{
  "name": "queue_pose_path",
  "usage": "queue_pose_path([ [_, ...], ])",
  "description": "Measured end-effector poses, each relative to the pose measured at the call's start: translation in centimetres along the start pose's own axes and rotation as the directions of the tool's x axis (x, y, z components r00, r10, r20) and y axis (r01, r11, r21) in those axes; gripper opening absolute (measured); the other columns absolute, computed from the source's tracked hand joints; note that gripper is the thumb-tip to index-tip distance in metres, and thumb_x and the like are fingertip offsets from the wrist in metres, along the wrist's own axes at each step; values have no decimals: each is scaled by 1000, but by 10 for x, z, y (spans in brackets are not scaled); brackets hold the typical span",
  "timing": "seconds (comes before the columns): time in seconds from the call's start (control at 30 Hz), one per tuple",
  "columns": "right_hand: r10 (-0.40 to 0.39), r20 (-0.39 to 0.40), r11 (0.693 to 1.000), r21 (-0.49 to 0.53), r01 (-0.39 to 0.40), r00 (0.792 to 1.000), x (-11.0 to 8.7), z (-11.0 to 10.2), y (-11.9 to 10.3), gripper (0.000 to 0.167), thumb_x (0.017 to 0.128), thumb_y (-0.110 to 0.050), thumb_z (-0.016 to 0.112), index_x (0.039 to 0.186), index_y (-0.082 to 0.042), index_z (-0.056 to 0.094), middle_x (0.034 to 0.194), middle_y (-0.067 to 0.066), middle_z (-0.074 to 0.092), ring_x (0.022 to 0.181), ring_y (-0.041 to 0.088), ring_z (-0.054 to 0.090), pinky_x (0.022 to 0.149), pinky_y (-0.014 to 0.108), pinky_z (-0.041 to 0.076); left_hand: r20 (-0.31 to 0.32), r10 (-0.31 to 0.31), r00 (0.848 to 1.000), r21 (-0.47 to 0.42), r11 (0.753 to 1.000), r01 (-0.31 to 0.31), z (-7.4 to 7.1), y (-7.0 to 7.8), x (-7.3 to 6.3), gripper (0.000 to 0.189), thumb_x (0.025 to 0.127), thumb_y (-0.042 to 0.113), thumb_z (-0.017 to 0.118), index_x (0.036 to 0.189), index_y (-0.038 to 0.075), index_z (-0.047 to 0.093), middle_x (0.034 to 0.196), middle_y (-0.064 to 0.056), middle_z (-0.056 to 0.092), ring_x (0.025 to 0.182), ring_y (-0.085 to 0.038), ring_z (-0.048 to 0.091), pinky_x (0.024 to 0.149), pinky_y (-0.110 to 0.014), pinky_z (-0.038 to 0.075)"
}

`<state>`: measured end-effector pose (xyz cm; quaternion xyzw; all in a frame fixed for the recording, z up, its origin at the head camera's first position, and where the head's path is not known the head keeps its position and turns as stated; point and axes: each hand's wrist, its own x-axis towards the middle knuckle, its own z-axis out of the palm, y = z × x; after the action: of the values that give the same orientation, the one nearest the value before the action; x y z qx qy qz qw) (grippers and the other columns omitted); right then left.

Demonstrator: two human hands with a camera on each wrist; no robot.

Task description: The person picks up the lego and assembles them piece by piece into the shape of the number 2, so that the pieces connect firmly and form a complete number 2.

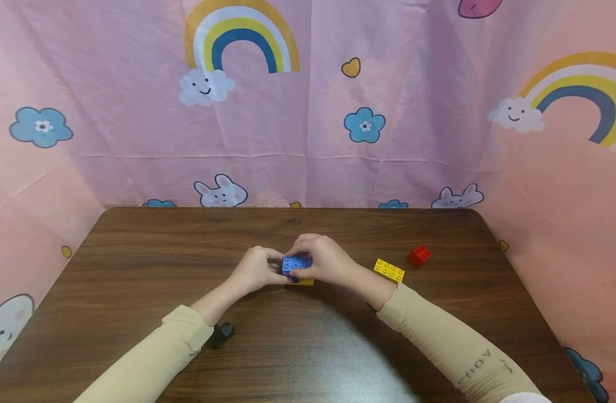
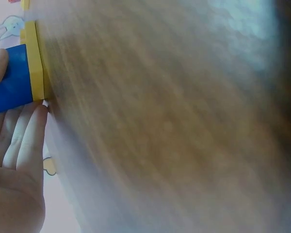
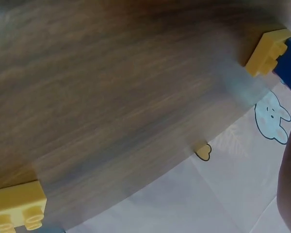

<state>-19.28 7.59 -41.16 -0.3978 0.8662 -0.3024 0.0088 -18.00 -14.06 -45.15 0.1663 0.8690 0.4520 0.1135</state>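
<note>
In the head view, a blue toy building brick (image 1: 289, 264) sits above a yellow brick (image 1: 306, 282) at the middle of the table. Darker blue shows just below the top brick, in the right wrist view as a blue brick (image 3: 289, 65) seated on the yellow one. My right hand (image 1: 324, 260) pinches the top blue brick between thumb and fingers. From the other side my left hand (image 1: 255, 271) holds the blue part of the stack; in the left wrist view its thumb lies against the blue side (image 2: 14, 80). The fingers partly hide the bricks.
To the right, a loose yellow brick (image 1: 388, 271) lies near my right forearm, with a small red brick (image 1: 420, 256) beyond it. A black object (image 1: 221, 334) shows by the left sleeve. A patterned pink cloth (image 1: 308, 112) borders the brown table (image 1: 152, 246).
</note>
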Motion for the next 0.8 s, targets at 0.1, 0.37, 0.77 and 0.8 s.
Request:
queue_pose_path([
  [0.1, 2, -3, 1000, -11, -2, 1000, 0, 1, -1, 30, 86, -18, 90, 114, -11, 82, 106, 2, 76, 96, 14, 69, 85, 24, 60, 0, 9, 1000, 9, 1000, -9, -1, -1, 0, 39, 82, 6, 91, 116, -7, 77, 116, -24, 79, 104, -33, 80, 85, -34, 67],
  [0.37, 1, -22, 999, -36, -2, 1000, -2, 3, -2, 30, 85, -18, 90, 113, -10, 82, 105, 1, 77, 98, 14, 68, 88, 30, 61, -10, 28, 1000, 29, 999, -28, -1, -2, 1, 38, 82, 9, 93, 113, -7, 78, 113, -23, 80, 101, -33, 81, 84, -33, 67],
  [0.77, -8, -38, 997, -75, 5, 999, -2, 5, -4, 30, 85, -17, 90, 113, -10, 82, 106, 1, 76, 101, 15, 69, 91, 31, 62, -16, 40, 999, 38, 998, -39, -1, 0, 0, 36, 80, 9, 93, 110, -6, 79, 109, -22, 81, 99, -31, 81, 82, -31, 68],
  [0.8, -4, -38, 997, -72, 1, 999, -2, 6, -4, 30, 85, -17, 90, 113, -10, 82, 106, 1, 76, 101, 15, 69, 91, 31, 62, -18, 37, 999, 39, 999, -36, -1, 0, 0, 36, 81, 9, 93, 110, -6, 79, 109, -22, 81, 99, -31, 81, 83, -31, 68],
])
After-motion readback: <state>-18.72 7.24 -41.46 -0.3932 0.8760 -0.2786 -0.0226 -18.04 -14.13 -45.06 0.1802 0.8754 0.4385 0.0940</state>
